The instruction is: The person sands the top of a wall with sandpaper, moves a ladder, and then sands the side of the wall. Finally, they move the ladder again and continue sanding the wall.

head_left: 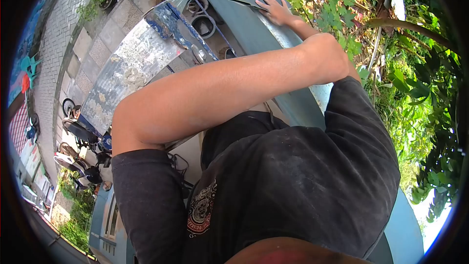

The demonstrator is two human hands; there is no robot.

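Observation:
My right hand [276, 10] lies palm down, fingers spread, on a flat grey trowel [254, 1] whose dark pointed end sticks out to the left. The trowel rests on top of a grey-blue concrete wall ledge [254, 34] that runs diagonally through the view. My left arm [220, 85] crosses the frame from the black sleeve at the left to a rounded end by my right sleeve; whether its hand is open or closed I cannot tell. My black T-shirt [293, 181] fills the bottom of the view.
Far below at the left lie a worn metal roof sheet [132, 63], old tyres [202, 22], a paved street [56, 44] and parked motorbikes [80, 134]. Dense green plants [405, 83] grow just beyond the ledge at the right.

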